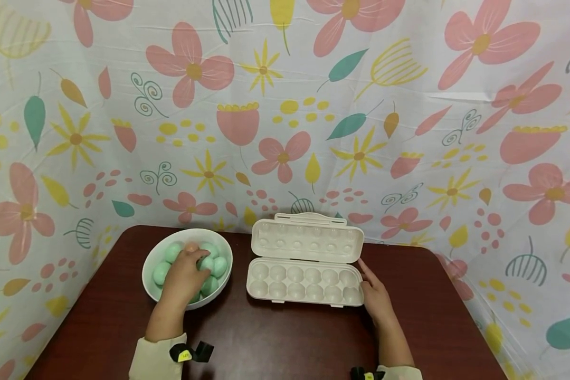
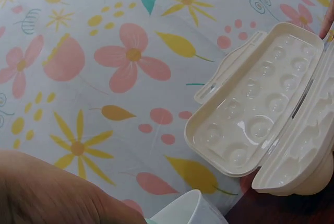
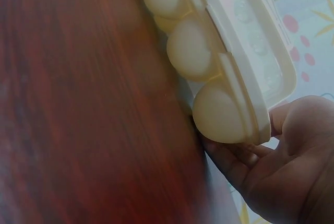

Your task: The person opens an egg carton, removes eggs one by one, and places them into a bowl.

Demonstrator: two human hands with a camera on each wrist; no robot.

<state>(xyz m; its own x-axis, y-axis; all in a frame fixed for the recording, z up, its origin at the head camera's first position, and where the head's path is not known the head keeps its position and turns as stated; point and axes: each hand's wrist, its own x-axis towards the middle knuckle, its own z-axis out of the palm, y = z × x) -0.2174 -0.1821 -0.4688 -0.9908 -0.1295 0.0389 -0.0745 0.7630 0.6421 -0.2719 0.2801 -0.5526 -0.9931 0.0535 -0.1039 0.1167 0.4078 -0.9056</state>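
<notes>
A white bowl (image 1: pixel 148 264) of pale green eggs (image 1: pixel 161 273) stands at the table's left. Inside it is my left hand (image 1: pixel 182 277), thumb and a fingertip on either side of one green egg (image 1: pixel 206 263). In the left wrist view, part of that hand (image 2: pixel 57 198) shows beside the bowl's rim (image 2: pixel 195 208), its fingers hidden. An open cream egg carton (image 1: pixel 304 303) lies to the bowl's right, hollows bare and lid leaning back. My right hand (image 1: pixel 377 298) grips the carton's right end. In the right wrist view, its fingers (image 3: pixel 229 164) reach under the last cup.
The dark red-brown table (image 1: pixel 285 343) carries both the bowl and carton. Behind it hangs a white cloth (image 1: pixel 285 195) printed with flowers, close to the carton's lid. Black straps with small devices (image 1: pixel 190 352) sit on the sleeves.
</notes>
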